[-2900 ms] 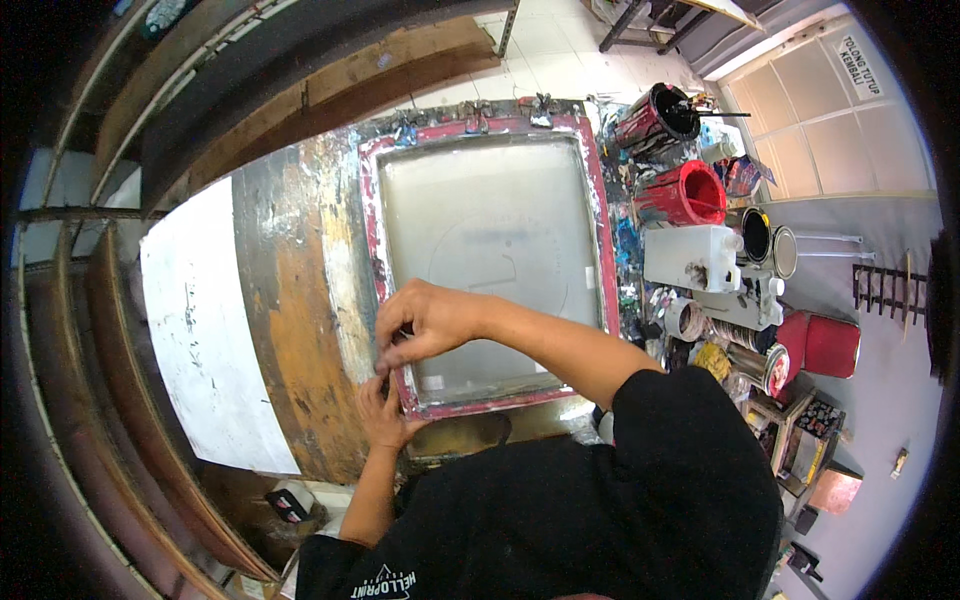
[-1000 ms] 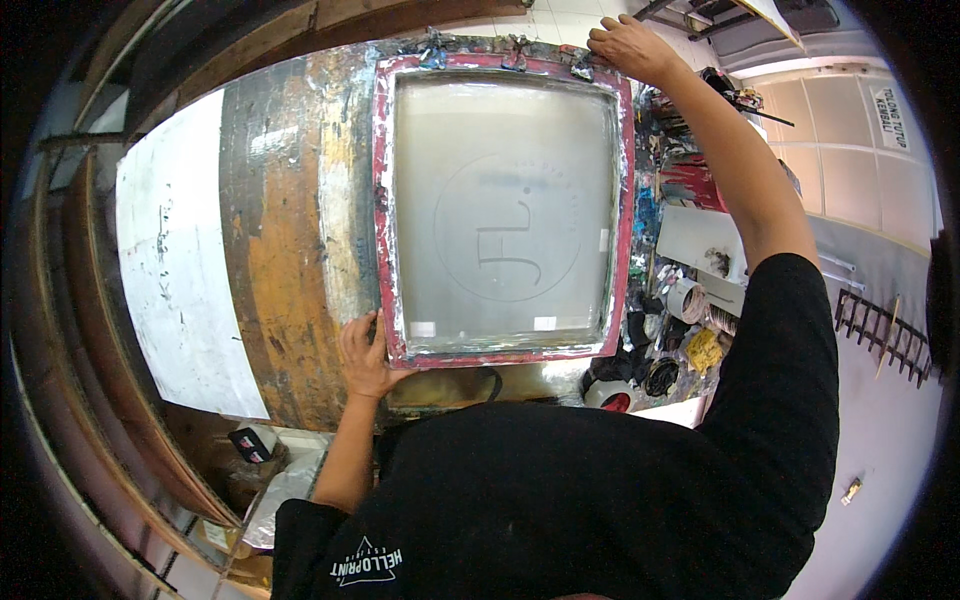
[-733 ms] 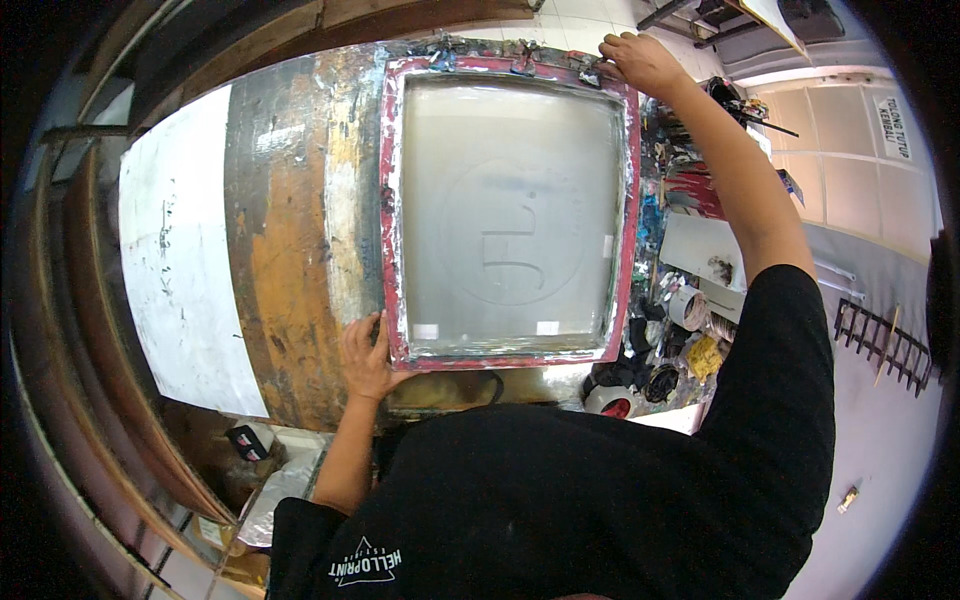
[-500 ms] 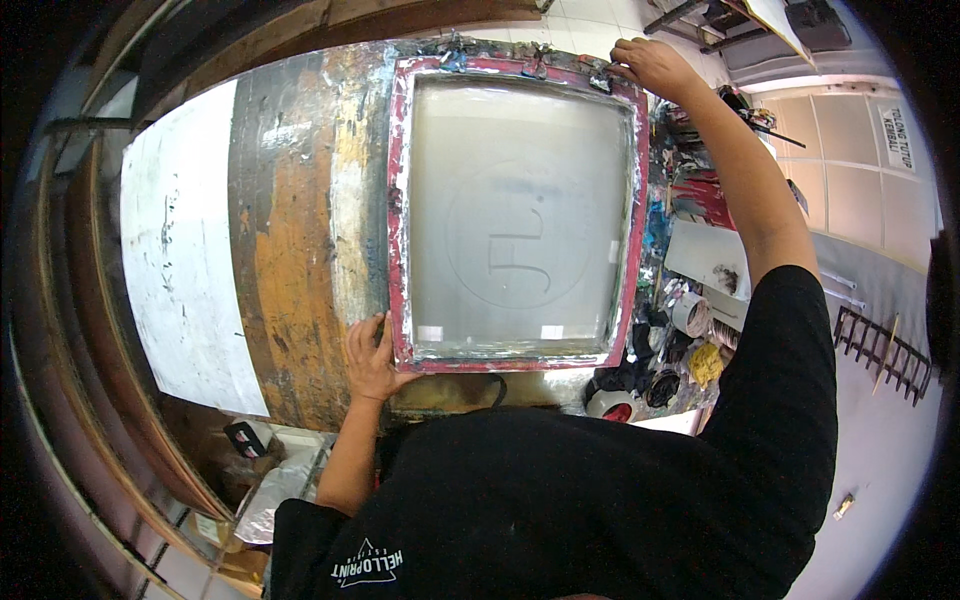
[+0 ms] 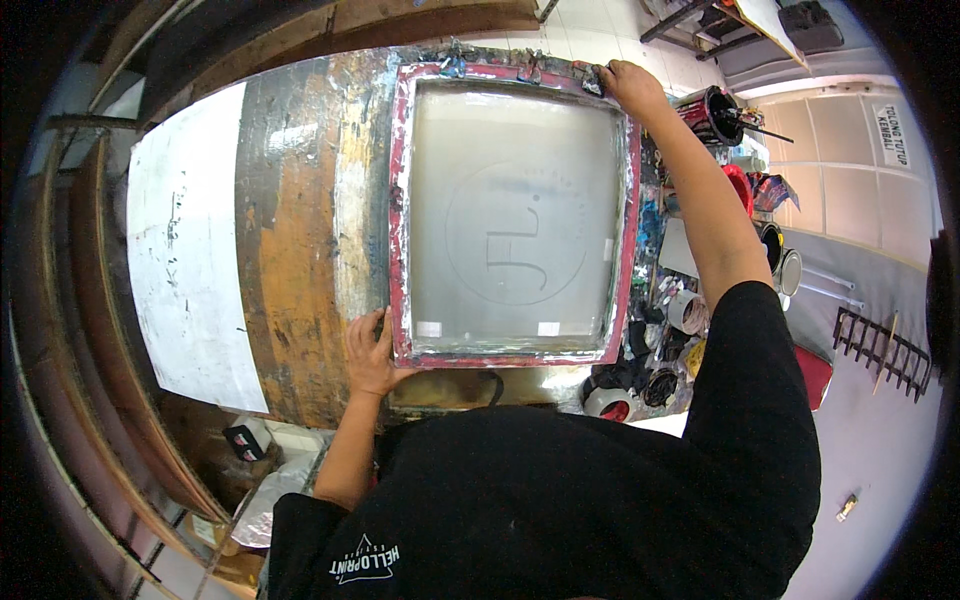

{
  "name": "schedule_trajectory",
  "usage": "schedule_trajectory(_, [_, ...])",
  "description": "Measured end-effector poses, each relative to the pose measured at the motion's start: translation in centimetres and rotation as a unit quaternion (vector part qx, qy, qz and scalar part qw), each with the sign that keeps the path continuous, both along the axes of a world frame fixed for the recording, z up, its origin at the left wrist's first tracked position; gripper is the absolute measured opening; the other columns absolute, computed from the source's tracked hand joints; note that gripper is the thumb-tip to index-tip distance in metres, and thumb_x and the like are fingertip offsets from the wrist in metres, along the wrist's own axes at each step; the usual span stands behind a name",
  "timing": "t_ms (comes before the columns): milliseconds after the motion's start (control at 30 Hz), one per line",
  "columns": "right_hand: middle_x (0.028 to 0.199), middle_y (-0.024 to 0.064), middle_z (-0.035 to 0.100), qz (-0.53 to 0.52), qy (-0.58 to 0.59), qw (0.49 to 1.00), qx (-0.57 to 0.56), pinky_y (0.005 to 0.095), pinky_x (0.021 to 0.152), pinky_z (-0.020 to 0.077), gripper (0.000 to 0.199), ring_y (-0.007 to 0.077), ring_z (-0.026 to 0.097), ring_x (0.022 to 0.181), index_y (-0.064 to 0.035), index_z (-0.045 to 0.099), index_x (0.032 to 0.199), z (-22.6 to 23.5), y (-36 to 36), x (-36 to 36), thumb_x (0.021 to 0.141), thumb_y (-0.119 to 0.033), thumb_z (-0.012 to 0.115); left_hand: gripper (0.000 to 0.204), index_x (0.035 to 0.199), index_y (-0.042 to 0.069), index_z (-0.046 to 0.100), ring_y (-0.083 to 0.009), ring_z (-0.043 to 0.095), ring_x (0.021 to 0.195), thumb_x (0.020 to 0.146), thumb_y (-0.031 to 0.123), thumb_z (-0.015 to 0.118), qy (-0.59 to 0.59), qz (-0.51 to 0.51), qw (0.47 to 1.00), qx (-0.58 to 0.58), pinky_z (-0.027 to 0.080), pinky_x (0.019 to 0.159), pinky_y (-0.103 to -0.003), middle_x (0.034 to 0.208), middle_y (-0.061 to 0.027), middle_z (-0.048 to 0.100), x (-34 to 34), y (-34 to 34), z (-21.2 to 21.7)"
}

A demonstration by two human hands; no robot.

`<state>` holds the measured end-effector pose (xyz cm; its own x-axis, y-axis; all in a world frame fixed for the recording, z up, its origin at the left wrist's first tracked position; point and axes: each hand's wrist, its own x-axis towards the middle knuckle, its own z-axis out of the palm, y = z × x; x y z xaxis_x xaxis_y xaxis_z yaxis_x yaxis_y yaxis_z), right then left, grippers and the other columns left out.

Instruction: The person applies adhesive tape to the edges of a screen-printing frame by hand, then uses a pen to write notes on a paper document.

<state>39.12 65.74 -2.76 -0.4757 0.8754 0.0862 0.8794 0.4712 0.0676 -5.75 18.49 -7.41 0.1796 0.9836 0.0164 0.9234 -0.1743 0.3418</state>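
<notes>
A screen-printing frame (image 5: 400,200) with a red, paint-stained rim and grey mesh lies flat on a worn, paint-streaked table (image 5: 290,250). A faint round design shows in the mesh (image 5: 515,235). My left hand (image 5: 368,352) presses on the frame's near left corner, fingers spread against the rim. My right hand (image 5: 628,85) reaches across to the far right corner and grips the rim there. Metal clamps (image 5: 450,65) sit along the frame's far edge.
Paint cans and pots (image 5: 715,110) crowd the right side of the table, with tape rolls (image 5: 605,400) and jars (image 5: 685,310) nearer me. A white sheet (image 5: 185,260) covers the table's left part. A dark rack (image 5: 885,350) stands on the floor at right.
My right hand went from the frame's near left corner to its far right corner. Over the last second both hands stay put and the frame shifts slightly in view.
</notes>
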Motion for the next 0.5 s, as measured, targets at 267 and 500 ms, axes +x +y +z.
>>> schedule_trajectory(267, [0.101,0.0204,0.075,-0.230,0.001,0.973,-0.015,0.0519,0.082,0.0574,0.055,0.0398,0.072,0.094,-0.0057,0.073,0.105,-0.8,-1.8,-4.3,0.107,-0.049,0.040,0.113,0.148,0.005,0.051,-0.0377,0.045,0.129,0.065,0.078,0.076,-0.012,0.011,1.000,0.000,0.032,0.116,-0.057,0.137,-0.0156,0.051,0.1,-0.5,-0.4])
schedule_trajectory(500, [0.107,0.0140,0.075,-0.314,-0.049,0.946,-0.061,0.0474,0.075,0.0599,0.045,0.0333,0.074,0.098,-0.0101,0.073,0.111,-0.8,-0.8,-4.9,0.105,-0.044,0.044,0.111,0.149,0.007,0.051,-0.0377,0.045,0.129,0.065,0.075,0.077,-0.010,0.013,1.000,-0.007,0.033,0.116,-0.057,0.137,-0.0151,0.052,0.1,-0.2,0.0])
